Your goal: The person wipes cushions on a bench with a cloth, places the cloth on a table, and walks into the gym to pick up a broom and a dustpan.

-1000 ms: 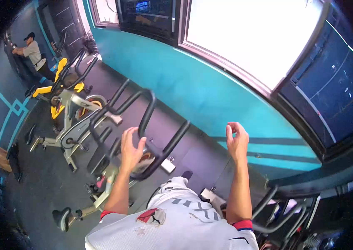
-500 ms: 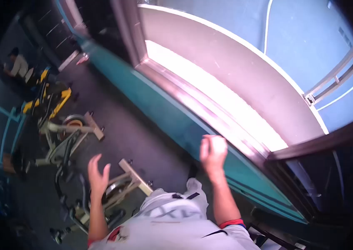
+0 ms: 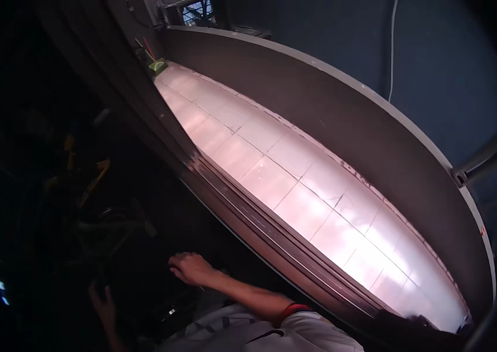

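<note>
My right hand [image 3: 191, 268] is held out in front of my body, below the track of a large window. Its fingers are loosely bent and a little apart, with nothing visible in them. Lower left, in deep shadow, my left hand [image 3: 103, 300] has its thumb and fingers apart and holds nothing I can see. Neither hand touches anything. Nearest to the right hand is the dark window track [image 3: 272, 226], running diagonally beside my arm.
Beyond the track lies a bright tiled ledge [image 3: 272, 158] bounded by a curved low wall [image 3: 330, 108]. A small green object [image 3: 157, 66] stands at its far end. Exercise bikes, one with a yellow frame [image 3: 97, 176], stand in the dark at left.
The view has shifted towards the window and the room now looks much darker. My right hand has swung left across my body; my left hand is lower and farther left.
</note>
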A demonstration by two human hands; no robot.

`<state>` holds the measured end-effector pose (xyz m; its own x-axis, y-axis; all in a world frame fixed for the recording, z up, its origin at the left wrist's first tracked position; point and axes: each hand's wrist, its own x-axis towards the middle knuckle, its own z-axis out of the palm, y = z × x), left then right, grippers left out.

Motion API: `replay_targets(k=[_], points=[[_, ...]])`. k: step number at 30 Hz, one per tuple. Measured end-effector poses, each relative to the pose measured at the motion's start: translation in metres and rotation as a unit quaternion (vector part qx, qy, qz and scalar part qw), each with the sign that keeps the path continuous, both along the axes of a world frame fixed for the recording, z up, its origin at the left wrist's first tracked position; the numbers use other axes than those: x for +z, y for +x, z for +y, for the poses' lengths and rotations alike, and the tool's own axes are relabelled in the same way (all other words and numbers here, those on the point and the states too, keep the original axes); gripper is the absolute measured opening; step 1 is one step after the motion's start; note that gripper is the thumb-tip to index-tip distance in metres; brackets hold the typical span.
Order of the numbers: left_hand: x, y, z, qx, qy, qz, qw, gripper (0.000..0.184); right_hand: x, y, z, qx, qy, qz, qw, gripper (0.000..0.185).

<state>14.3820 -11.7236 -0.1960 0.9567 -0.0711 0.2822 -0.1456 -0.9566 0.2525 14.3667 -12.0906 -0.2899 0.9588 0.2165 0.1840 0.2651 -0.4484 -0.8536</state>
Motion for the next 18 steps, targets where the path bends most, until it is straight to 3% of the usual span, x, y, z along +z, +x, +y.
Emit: replay_targets(k=[4, 6, 7, 9, 10, 15, 18], points=[[0.028, 0.102, 0.027, -0.011, -0.072, -0.036, 0.997, 0.048, 0.026, 0.122, 0.036, 0.081, -0.064, -0.025, 0.994, 0.025], [0.038, 0.161, 0.053, -0.022, 0.008, -0.112, 0.993, 0.048, 0.037, 0.185, 0.059, 0.053, -0.055, -0.085, 0.993, 0.025], [0.046, 0.188, 0.064, -0.032, 0.014, -0.115, 0.993, 0.049, 0.05, 0.213, 0.067, 0.056, -0.056, -0.057, 0.995, 0.025], [0.056, 0.237, 0.07, -0.031, -0.021, -0.105, 0.994, 0.049, 0.044, 0.266, 0.078, 0.056, -0.06, -0.014, 0.997, 0.028], [0.063, 0.259, 0.07, -0.029, -0.051, -0.086, 0.995, 0.05, 0.035, 0.287, 0.081, 0.042, -0.074, -0.068, 0.994, 0.029], [0.068, 0.386, 0.071, -0.097, -0.092, -0.071, 0.988, 0.051, 0.031, 0.379, 0.082, -0.022, -0.085, 0.047, 0.995, 0.027], [0.067, 0.468, 0.072, -0.096, -0.139, -0.037, 0.985, 0.052, 0.002, 0.449, 0.079, -0.054, -0.069, 0.091, 0.992, 0.024]])
